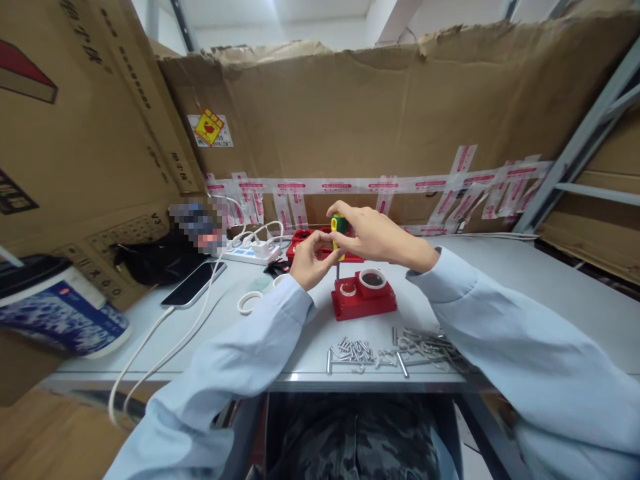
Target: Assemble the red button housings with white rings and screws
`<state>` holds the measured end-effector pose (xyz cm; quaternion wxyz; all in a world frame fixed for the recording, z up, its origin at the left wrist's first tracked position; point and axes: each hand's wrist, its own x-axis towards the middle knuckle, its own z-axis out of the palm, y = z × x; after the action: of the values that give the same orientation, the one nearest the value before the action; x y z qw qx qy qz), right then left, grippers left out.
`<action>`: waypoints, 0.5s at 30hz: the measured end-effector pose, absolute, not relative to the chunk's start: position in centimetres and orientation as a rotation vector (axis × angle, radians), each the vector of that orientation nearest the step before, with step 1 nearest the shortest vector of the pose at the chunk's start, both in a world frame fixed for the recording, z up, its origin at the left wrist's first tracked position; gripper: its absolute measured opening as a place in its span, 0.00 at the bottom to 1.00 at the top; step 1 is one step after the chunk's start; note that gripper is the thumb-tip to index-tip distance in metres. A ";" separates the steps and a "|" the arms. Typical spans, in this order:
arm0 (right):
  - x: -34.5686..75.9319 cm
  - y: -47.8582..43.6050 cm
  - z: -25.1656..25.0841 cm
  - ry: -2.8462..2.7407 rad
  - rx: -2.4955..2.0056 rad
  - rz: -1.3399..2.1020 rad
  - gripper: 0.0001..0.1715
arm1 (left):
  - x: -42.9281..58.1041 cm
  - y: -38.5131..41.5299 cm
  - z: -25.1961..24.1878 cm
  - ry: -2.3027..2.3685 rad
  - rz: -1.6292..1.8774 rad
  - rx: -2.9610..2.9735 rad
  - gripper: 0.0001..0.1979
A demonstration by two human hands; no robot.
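Note:
In the head view, a screwdriver [339, 225] with a green and yellow handle stands upright over a red housing [367, 305]. My right hand [373, 233] grips the handle from above. Close against the handle's lower part, the fingers of my left hand [314, 259] are closed in a pinch. The metal shaft runs down to the back left part of the housing; its tip is hard to make out. On top of the housing are a white ring [373, 279] around a dark round opening and a smaller round hole.
Loose screws [353, 350] and metal rods [425, 343] lie near the table's front edge. More red parts [300, 239] stand behind my hands. To the left are white rings [249, 303], a phone [194, 285], a power strip [253, 252], cables and a large cup [63, 307]. Cardboard closes off the back.

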<state>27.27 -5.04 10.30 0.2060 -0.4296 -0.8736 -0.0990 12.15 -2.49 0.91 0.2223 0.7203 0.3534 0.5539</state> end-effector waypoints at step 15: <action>27.6 -5.0 10.1 -2.475 -1.098 -0.089 0.19 | 12.0 -2.7 0.4 1.042 1.548 2.115 0.09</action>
<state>27.56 -4.99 10.06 0.2148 -0.3958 -0.8923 -0.0322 12.00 -2.69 0.36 0.1599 0.7402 0.3648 0.5417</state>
